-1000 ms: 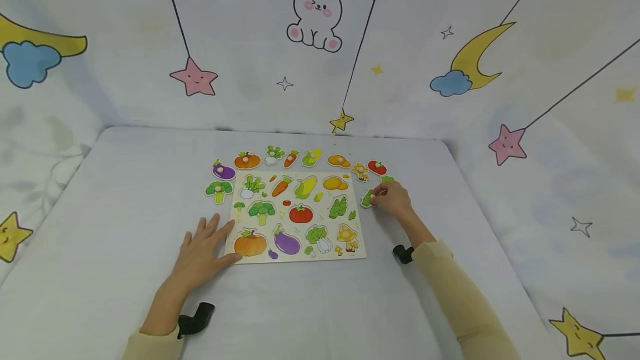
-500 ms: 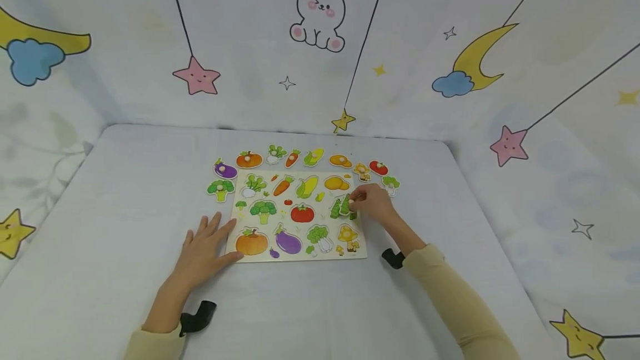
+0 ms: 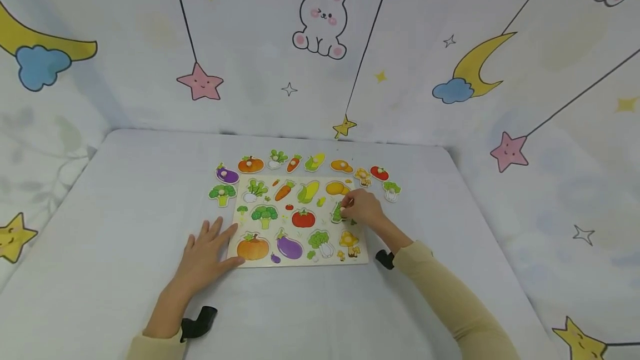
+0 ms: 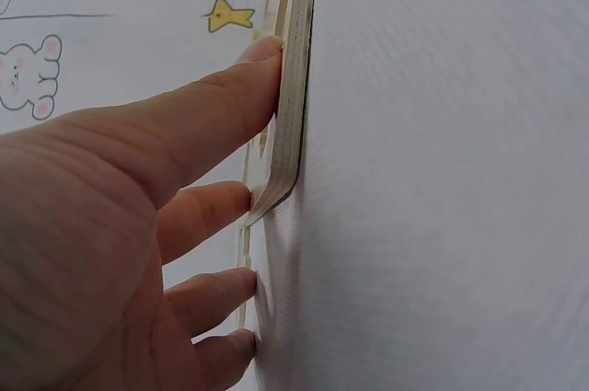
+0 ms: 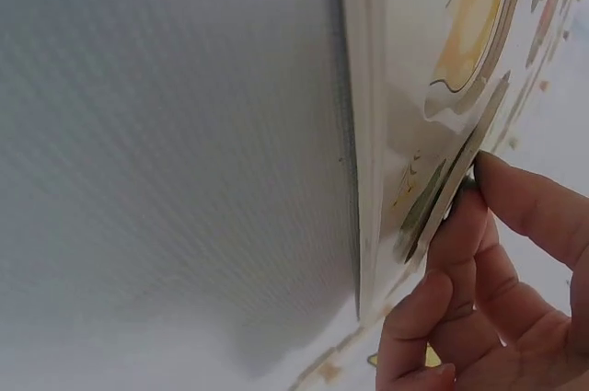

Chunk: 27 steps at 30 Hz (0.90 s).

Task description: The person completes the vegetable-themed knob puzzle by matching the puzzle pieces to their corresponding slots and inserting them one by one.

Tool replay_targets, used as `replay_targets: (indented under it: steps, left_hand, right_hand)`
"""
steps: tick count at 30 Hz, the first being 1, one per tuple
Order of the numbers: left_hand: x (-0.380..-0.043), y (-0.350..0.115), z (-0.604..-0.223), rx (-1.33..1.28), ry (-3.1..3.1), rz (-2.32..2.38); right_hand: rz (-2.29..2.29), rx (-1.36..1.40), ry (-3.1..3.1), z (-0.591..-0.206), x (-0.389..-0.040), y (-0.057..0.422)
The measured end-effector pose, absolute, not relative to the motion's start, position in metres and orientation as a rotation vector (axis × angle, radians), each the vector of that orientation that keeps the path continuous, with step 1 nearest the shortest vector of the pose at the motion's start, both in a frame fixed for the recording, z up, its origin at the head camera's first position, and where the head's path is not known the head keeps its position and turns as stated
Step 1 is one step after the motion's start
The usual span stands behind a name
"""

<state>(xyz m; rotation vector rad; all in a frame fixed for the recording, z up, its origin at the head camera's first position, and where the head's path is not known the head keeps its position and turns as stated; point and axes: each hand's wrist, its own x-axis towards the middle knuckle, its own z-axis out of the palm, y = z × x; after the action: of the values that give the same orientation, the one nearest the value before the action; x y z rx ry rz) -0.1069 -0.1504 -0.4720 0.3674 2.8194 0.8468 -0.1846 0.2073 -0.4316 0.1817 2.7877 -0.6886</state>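
Observation:
A wooden vegetable puzzle board [image 3: 295,263] lies flat in the middle of the table. My right hand [image 3: 365,208] pinches a green vegetable puzzle piece [image 3: 336,213] over the matching green picture at the board's right side. In the right wrist view, thumb and fingertips hold this piece [image 5: 465,166] tilted, low over the board [image 5: 368,133]. My left hand [image 3: 201,263] lies spread at the board's left side. Its thumb [image 4: 221,110] touches the board's edge at the near corner, while the other fingers reach along the left edge.
Loose puzzle pieces line the board's far side: an eggplant [image 3: 227,174], a broccoli [image 3: 222,194], a pumpkin [image 3: 251,165], a corn [image 3: 315,162], a tomato [image 3: 379,173], a bok choy [image 3: 391,190] and others. A patterned cloth wall [image 3: 270,104] rises behind the white table [image 3: 125,210].
My right hand has lifted the green vegetable piece from beside the bok choy piece and carried it left onto the board, over the green picture. My left hand has stayed at the board's left edge.

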Motion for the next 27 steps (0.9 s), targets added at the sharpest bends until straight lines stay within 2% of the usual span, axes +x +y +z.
replay_targets:
  steps: [9,16,22,27]
  left_hand:
    - [-0.105,-0.150,-0.472,0.372,2.820,0.827]
    - [-0.103,-0.152,-0.474,0.364,2.822,0.833]
    - [-0.105,-0.152,-0.474,0.370,2.821,0.847]
    - [-0.106,-0.151,-0.473,0.379,2.819,0.847]
  right_hand:
    - [-0.703,0.172,2.757,-0.441,-0.183,0.209]
    - [-0.760,0.132,2.734,-0.434,-0.180,0.208]
    - [-0.862,0.131,2.751,-0.419,-0.188,0.239]
    - [-0.926,0.261,2.805,-0.412,-0.197,0.279]
